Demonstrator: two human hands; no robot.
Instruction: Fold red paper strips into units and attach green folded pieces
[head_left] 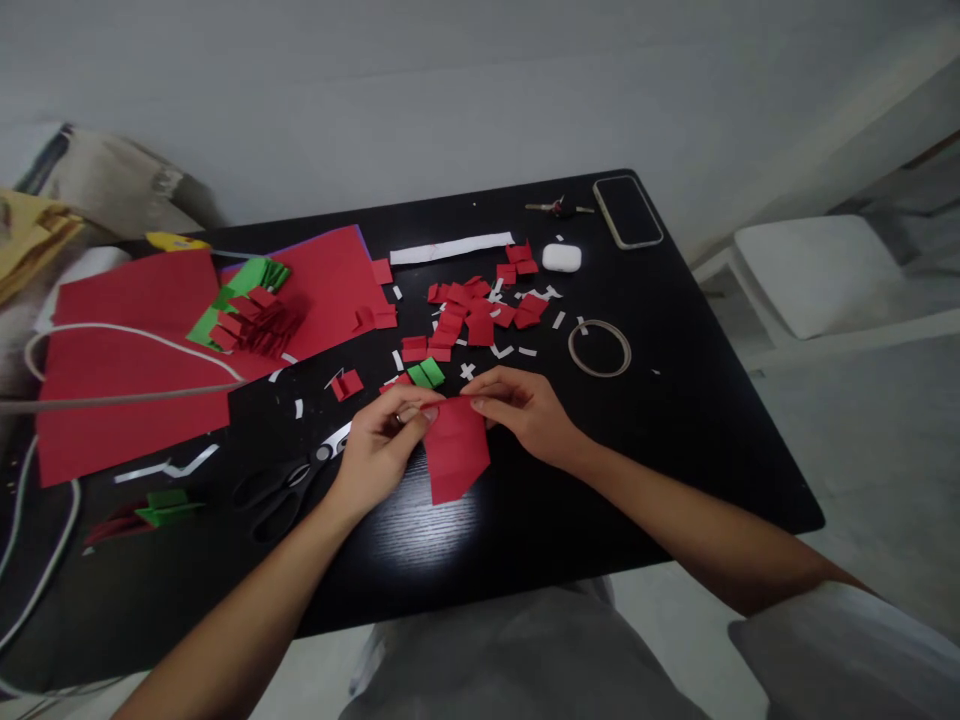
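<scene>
Since its top edge probably needs steadying, my left fingers [414, 430] and right fingers [495, 408] pinch a red, angular paper piece [457, 455] over the glossy black tabletop [675, 420]; black-handled metal scissors [302, 471] lie at my left, presumably for reach.

Single head-worn view; faces forward and down over flat black rectangular table [585, 480]. Bare left hand [379, 445] and bare right hand [529, 412] close below, smooth grey wall [375, 100] farther off.
</scene>
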